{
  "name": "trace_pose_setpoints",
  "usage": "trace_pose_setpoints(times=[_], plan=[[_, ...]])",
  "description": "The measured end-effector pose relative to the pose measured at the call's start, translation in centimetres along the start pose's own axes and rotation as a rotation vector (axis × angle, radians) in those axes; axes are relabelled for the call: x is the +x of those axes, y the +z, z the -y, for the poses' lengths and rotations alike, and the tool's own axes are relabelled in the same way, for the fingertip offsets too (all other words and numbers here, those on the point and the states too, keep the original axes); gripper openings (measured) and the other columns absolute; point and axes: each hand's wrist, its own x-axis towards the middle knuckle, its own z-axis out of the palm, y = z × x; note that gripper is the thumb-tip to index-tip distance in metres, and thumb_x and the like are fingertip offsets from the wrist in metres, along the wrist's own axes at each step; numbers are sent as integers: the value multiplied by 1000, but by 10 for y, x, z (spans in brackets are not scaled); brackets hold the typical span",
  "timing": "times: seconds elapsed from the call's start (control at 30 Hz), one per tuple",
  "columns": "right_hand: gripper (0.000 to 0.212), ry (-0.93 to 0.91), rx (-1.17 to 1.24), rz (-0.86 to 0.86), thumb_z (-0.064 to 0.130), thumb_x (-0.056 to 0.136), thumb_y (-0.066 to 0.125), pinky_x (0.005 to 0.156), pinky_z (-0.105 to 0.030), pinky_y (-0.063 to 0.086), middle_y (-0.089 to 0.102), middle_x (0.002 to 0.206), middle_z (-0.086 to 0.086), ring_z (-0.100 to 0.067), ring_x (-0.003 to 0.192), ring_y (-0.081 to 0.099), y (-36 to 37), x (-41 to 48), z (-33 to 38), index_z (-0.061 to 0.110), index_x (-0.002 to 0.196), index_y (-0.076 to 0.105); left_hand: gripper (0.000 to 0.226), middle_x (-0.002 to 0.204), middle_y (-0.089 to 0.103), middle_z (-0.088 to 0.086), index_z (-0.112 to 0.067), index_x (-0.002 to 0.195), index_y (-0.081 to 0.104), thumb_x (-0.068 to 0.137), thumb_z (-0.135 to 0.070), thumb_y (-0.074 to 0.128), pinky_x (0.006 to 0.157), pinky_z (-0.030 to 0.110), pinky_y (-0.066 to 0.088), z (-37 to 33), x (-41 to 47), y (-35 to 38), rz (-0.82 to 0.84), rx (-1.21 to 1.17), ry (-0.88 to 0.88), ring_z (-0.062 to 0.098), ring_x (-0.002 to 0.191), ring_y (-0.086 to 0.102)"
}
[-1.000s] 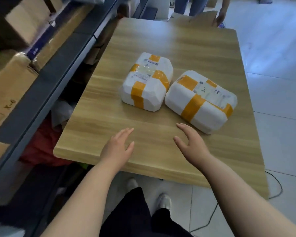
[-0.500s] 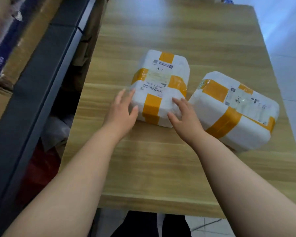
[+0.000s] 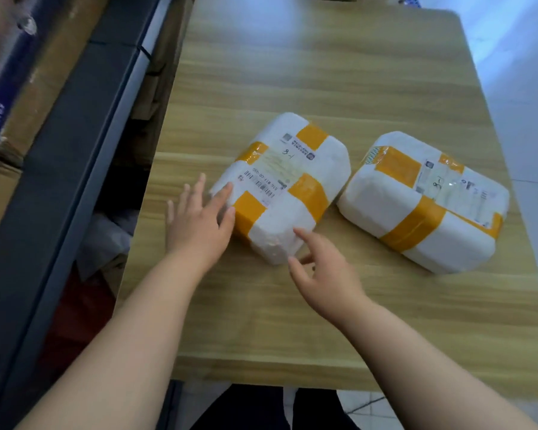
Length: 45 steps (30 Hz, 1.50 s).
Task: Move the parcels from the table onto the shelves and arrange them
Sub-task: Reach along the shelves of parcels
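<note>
Two white parcels with orange tape lie flat on the wooden table point(image 3: 308, 72). The first parcel point(image 3: 295, 169) sits near the middle of the table, with a paper label and a bar code on top. The second parcel point(image 3: 429, 206) sits closer to the table's right edge, and the two almost touch at one corner. The left hand point(image 3: 199, 226) is over the table's left half. Its fingers are straight and spread wide, and the pointer finger and thumb touch the left side of the first parcel. It does not hold anything. The right hand point(image 3: 325, 276) is over the table's near half. Its fingers are loosely bent, one fingertip touches the near corner of the first parcel, and it has no grip on it. A dark grey shelf point(image 3: 75, 156) runs along the table's left edge, with brown boxes point(image 3: 41, 88) on it. A pale floor point(image 3: 519, 72) shows past the table's right edge.
</note>
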Motion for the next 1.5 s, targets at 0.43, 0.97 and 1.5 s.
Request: trace_pose_setpoints(times=[0.43,0.97,1.5], plan=[[56,-67,-495,59,46,99,39,118,-38,6,-4,163,0,-20,149,-7,-49,112,17,37,151,21,59,161,-8,-12,-46,150,8,97,-58,28,117,52,-4,-19,-6,-12,177,279,140,14,148,-12],[25,-777,-443,-390,38,86,56,72,-38,40,69,94,4,-26,74,61,9,23,24,24,95,75,56,161,12,6,-33,149,31,97,-34,50,117,46,17,44,-30,-16,-201,-160,-135,27,145,14],[93,49,163,244,72,69,65,110,-40,35,44,141,2,-18,130,45,6,20,-16,43,148,26,73,161,1,1,-36,153,1,94,-56,38,110,40,31,27,-112,22,-17,-349,-239,23,144,21]])
